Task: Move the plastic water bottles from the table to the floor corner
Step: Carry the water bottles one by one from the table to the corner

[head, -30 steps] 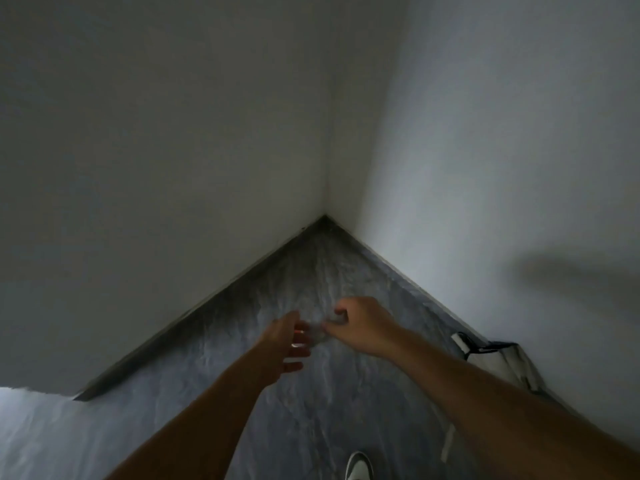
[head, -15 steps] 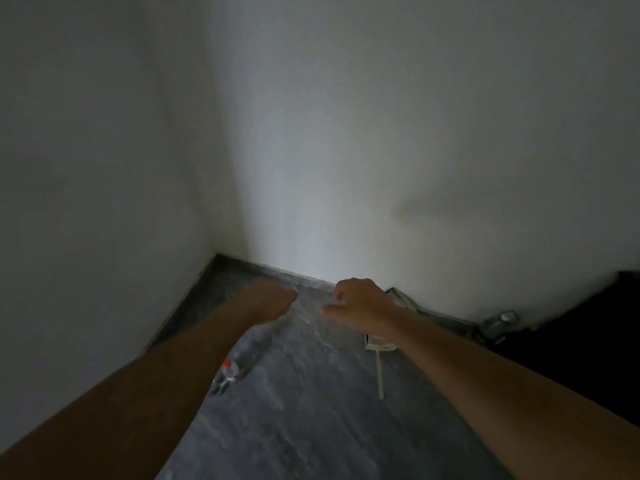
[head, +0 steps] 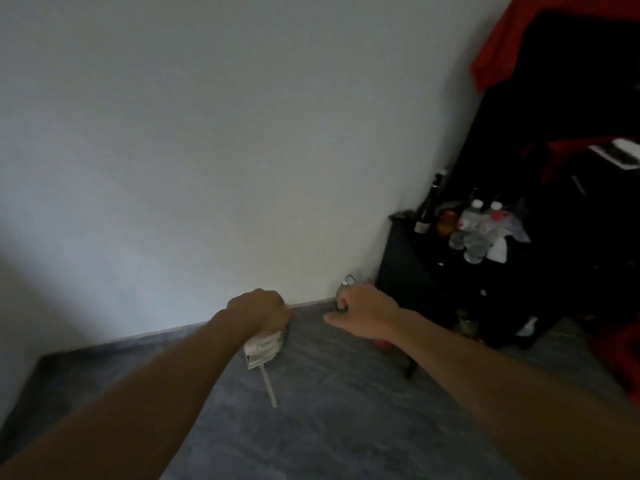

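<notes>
Several clear plastic water bottles (head: 472, 233) with white caps and red labels stand on a low black table (head: 401, 271) at the right, against the wall. My left hand (head: 260, 311) hangs over the floor near the skirting, fingers curled in, with nothing visible in it. My right hand (head: 363, 311) is beside it, closer to the table, fingers also curled and empty. Both hands are well short of the bottles. The floor corner (head: 43, 358) lies at the far left; no bottle shows there in this frame.
A dark glass bottle (head: 426, 209) and an orange jar (head: 446, 221) share the table. A white folded bag with a strap (head: 261, 349) lies on the grey floor under my left hand. Dark furniture with red cloth (head: 498, 53) fills the right.
The view has swung right, away from the corner. A bottle seen on the floor under my left arm is out of frame. The table with bottles has come into view.
</notes>
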